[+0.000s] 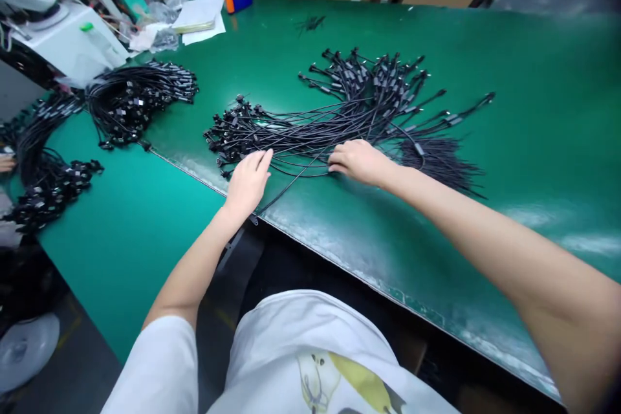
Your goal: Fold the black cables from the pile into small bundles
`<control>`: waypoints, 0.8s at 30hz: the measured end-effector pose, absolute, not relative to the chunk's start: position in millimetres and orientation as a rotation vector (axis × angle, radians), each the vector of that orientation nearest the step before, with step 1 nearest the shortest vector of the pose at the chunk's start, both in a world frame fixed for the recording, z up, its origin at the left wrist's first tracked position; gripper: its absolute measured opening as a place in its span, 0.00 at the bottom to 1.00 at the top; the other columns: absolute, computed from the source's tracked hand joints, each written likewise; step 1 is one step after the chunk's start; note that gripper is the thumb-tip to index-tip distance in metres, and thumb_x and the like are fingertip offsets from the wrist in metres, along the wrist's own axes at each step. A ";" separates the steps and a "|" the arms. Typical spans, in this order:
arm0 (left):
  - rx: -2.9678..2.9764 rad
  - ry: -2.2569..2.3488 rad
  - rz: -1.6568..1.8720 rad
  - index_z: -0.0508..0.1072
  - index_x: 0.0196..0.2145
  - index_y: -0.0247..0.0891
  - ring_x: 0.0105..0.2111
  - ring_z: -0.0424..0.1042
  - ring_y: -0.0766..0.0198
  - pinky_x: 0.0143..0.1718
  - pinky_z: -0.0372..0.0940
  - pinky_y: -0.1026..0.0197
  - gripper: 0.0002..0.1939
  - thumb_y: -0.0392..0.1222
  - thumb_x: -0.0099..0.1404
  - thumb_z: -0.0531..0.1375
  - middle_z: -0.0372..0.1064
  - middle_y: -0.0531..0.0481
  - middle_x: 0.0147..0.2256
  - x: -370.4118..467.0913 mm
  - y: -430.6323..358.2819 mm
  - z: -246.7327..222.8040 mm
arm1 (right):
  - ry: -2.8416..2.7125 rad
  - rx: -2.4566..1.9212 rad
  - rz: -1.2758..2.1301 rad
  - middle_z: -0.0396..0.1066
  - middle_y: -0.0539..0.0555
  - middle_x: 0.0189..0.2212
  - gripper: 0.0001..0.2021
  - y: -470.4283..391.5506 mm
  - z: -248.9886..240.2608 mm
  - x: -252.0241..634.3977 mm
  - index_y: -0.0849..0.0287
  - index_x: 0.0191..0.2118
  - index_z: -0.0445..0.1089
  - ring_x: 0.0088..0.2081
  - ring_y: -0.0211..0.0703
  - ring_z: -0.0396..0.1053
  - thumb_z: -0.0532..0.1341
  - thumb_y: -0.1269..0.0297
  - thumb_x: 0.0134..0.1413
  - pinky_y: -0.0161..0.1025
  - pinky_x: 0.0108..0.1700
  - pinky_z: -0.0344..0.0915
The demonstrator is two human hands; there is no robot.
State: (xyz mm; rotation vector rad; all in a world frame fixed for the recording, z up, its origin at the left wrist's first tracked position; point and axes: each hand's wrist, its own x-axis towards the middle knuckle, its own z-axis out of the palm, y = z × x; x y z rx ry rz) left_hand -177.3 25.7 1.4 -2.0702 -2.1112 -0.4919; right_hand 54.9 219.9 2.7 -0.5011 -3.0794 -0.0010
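- White shirt (301, 336) nearest.
- Left hand (248, 182), fingers extended beside the connectors (233, 129); grip unclear.
- Right hand (359, 160), fingers curled at the black cables (315, 132); grip also unclear.
- Cables lie lengthwise on the green worktop (388, 239), ends grouped, probably limiting tangles.

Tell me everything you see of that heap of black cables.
The heap of black cables lies across the green tabletop, strands roughly parallel in the middle. Dark connectors crowd its left end; opposite, tips fan out with grey sleeves. The coating looks like plastic. The right hand is at its near edge, the left hand beside the connectors; whether they grip is unclear.
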 end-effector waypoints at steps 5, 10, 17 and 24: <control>-2.225 -2.017 -0.444 0.75 0.41 0.35 0.50 0.71 0.54 0.61 0.58 0.47 0.13 0.36 0.71 0.51 0.75 0.40 0.44 -201.5 78.0 8.8 | -2.796 -0.360 0.156 0.72 0.59 0.36 0.16 210.2 42.0 62.1 0.60 0.41 0.73 0.39 0.46 0.67 0.49 0.62 0.70 0.41 0.43 0.61; -1.944 -2.024 -0.882 0.75 0.41 0.38 0.39 0.72 0.61 0.45 0.65 0.59 0.15 0.45 0.73 0.51 0.75 0.48 0.37 -236.3 42.3 62.4 | -2.626 -0.919 -0.226 0.73 0.64 0.43 0.21 264.1 99.7 88.9 0.72 0.46 0.73 0.47 0.48 0.69 0.48 0.62 0.70 0.44 0.44 0.60; -2.214 -2.212 -1.189 0.77 0.29 0.39 0.49 0.70 0.57 0.55 0.64 0.54 0.14 0.48 0.67 0.58 0.72 0.48 0.43 -242.1 -22.8 85.1 | -2.298 -1.188 -0.263 0.71 0.68 0.48 0.32 291.9 147.8 114.1 0.81 0.43 0.73 0.53 0.46 0.67 0.39 0.57 0.68 0.44 0.45 0.57; -1.601 -2.303 -2.519 0.73 0.34 0.36 0.29 0.75 0.67 0.27 0.70 0.66 0.13 0.50 0.65 0.62 0.75 0.46 0.39 -241.3 -45.9 69.6 | -2.472 -1.300 -0.387 0.73 0.69 0.45 0.26 223.4 136.9 159.7 0.68 0.50 0.73 0.48 0.54 0.71 0.42 0.58 0.71 0.44 0.38 0.59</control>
